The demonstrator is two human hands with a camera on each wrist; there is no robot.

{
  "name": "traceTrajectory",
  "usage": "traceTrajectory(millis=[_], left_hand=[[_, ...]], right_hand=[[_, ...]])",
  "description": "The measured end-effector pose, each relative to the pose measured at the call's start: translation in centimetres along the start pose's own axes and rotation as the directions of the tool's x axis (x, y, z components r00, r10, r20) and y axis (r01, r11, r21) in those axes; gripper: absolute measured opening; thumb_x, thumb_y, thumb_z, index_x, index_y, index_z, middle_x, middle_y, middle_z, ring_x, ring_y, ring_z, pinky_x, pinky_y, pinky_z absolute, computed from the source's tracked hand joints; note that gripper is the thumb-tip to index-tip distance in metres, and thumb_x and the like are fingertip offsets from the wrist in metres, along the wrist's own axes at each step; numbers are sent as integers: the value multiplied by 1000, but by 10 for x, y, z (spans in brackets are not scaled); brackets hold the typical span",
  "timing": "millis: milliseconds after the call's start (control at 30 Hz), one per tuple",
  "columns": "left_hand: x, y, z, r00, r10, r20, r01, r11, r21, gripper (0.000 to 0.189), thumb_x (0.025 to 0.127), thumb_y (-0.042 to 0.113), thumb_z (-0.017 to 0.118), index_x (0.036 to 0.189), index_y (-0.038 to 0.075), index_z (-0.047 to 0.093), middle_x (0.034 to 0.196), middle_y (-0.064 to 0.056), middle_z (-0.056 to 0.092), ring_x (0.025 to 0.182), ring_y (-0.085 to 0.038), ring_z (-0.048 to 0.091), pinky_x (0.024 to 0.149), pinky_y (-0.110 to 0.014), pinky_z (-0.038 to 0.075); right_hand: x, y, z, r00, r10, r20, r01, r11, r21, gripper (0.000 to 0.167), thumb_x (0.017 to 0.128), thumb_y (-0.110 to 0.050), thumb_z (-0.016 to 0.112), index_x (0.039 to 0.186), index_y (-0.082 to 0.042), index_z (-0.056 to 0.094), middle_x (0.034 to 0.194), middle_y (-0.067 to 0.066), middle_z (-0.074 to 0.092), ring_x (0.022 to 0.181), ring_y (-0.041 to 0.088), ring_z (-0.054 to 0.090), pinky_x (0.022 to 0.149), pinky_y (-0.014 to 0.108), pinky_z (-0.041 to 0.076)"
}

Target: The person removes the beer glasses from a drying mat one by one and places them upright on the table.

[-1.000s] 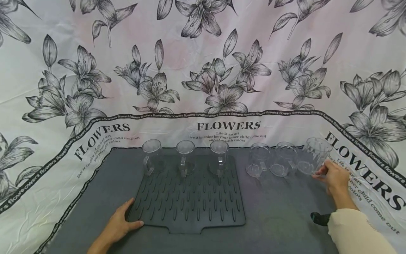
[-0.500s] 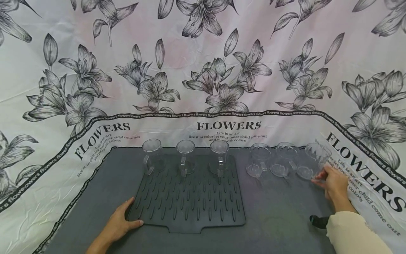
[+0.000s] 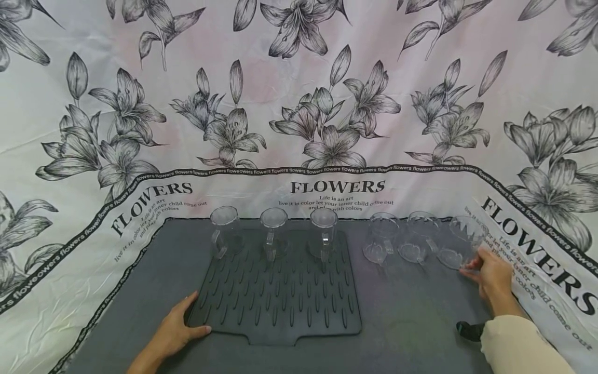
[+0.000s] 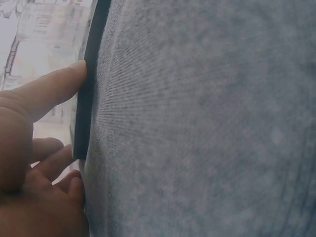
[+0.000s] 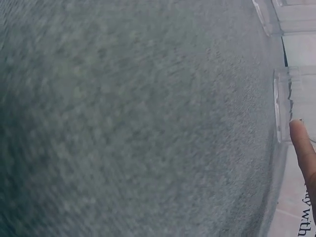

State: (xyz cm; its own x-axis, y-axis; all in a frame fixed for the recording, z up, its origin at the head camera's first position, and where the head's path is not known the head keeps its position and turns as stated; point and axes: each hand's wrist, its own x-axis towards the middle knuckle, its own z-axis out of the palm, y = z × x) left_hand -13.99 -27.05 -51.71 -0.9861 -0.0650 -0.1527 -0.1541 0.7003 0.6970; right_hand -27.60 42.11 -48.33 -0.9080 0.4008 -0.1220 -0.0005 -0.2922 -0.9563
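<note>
At the right of the head view my right hand (image 3: 495, 272) grips the low side of a clear mug (image 3: 460, 241), last in a row of three upright ones; its handle is hidden. In the right wrist view, one finger (image 5: 302, 148) lies against the clear wall near the mug's base. My left hand (image 3: 172, 327) rests at the near left corner of a dark ribbed drying mat (image 3: 280, 301), thumb at the front edge and fingers along the left side. The left wrist view has the thumb (image 4: 54, 89) touching the mat's edge (image 4: 89, 98).
Three clear mugs (image 3: 225, 231) stand upside down along the mat's far edge. Two upright clear mugs (image 3: 380, 239) are between the mat and my right hand. A floral cloth (image 3: 336, 130) hangs behind and beside the grey table (image 3: 402, 332). A dark wrist device (image 3: 469, 331) sits at the right sleeve.
The rightmost mug has come down and a little nearer in my right hand, now about level with its neighbours. My left hand and the mat have stayed put.
</note>
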Motion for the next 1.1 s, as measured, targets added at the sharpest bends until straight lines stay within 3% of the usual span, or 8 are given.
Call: traceTrajectory(millis=[167, 467, 633, 767, 833, 967, 1100], left_hand=[[0, 0, 0, 1000, 2, -3, -2, 1000, -5, 109, 67, 36, 89, 147, -7, 29, 146, -37, 26, 133, -54, 23, 103, -66, 25], [-1, 2, -1, 1000, -11, 1, 11, 1000, 9, 109, 67, 38, 88, 147, -6, 28, 145, -39, 25, 132, -56, 23, 101, -67, 26], [-2, 1, 0, 1000, -9, 4, 9, 1000, -5, 108, 68, 36, 88, 147, -7, 28, 146, -38, 25, 132, -55, 23, 102, -67, 25], [-1, 0, 1, 1000, -4, 7, 4, 1000, -8, 108, 68, 37, 88, 147, -7, 29, 145, -38, 26, 132, -54, 24, 102, -66, 25], [-1, 0, 1, 1000, -5, 6, 5, 1000, -7, 109, 67, 37, 88, 147, -7, 29, 145, -38, 26, 132, -55, 24, 102, -66, 25], [0, 0, -1, 1000, -10, 8, 11, 1000, -5, 109, 67, 38, 88, 147, -6, 29, 146, -38, 25, 132, -55, 23, 102, -66, 25], [-1, 1, -1, 1000, -7, 5, 7, 1000, -4, 108, 67, 37, 88, 147, -7, 29, 145, -38, 25, 132, -55, 23, 102, -66, 25]], right_hand=[[1, 2, -2, 1000, 5, -25, -6, 999, -42, 32, 103, -17, 48, 75, -5, 59, 65, 3, 57, 58, 16, 60, 54, 37, 58], [-1, 3, -6, 997, -54, 48, 59, 992, -107, 34, 103, -21, 49, 75, -8, 64, 68, 1, 60, 65, 13, 62, 57, 31, 57], [-4, 2, -10, 994, -83, -65, 60, 954, -295, 28, 104, -30, 44, 87, -16, 61, 72, -9, 59, 70, 6, 55, 54, 23, 52], [-4, -7, -11, 970, -124, -209, 46, 939, -342, 17, 102, -33, 48, 92, -22, 56, 72, -15, 55, 68, 3, 51, 47, 19, 44], [-3, -12, -12, 956, -153, -251, 73, 950, -303, 15, 100, -33, 52, 92, -21, 56, 75, -14, 55, 68, 2, 51, 46, 18, 43], [-1, -20, -17, 929, -283, -240, 228, 946, -232, 16, 99, -34, 55, 95, -19, 59, 80, -9, 58, 69, 2, 55, 46, 17, 46], [-21, -42, -7, 920, -334, -206, 318, 942, -107, 17, 101, -30, 53, 99, -14, 60, 85, -3, 60, 72, 6, 58, 48, 17, 49]])
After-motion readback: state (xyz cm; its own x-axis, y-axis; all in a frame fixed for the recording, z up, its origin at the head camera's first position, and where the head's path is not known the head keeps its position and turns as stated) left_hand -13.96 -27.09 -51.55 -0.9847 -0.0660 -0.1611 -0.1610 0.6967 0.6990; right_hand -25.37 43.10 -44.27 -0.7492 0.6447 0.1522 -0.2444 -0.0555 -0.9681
